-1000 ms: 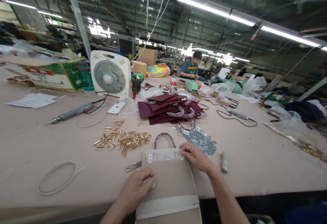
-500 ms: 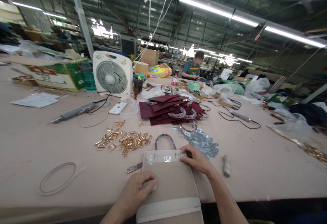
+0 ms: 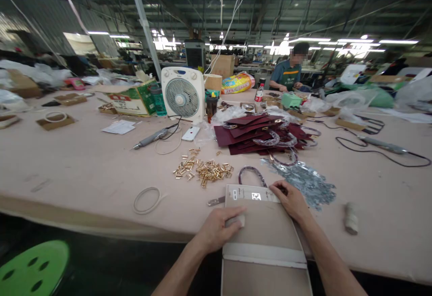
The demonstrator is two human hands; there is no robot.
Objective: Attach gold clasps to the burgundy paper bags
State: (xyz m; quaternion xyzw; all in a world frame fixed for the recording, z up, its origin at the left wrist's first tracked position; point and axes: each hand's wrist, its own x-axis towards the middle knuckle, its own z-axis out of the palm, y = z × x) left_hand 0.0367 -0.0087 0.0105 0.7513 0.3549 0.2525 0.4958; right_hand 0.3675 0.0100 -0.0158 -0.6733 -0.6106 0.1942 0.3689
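A beige bag panel [image 3: 266,224] with a pale band across it lies in front of me, its lower end past the table edge. Metal fittings [image 3: 256,196] show along its top strip, and a wrapped purple handle [image 3: 252,168] loops out beyond. To its left a strap with a metal tab [image 3: 216,201] sticks out. My left hand [image 3: 219,228] rests on the panel, thumb and fingers closed about a small whitish piece [image 3: 240,220], mostly hidden. At the top right corner, my right hand [image 3: 293,200] pinches the panel's edge, fingers curled.
Gold-coloured fittings [image 3: 211,171] and thin grey metal pieces [image 3: 305,181] lie beyond the panel. Behind them are stacked maroon bag pieces [image 3: 259,134], a phone [image 3: 191,133], a fan [image 3: 182,94] and two electric screwdrivers [image 3: 150,139]. A whitish roll [image 3: 351,218] lies right. A co-worker [image 3: 287,73] sits across.
The view has swung left, so the table things appear further right and a green stool shows. My left hand has opened its fingers slightly along the panel; the right stays at the corner.
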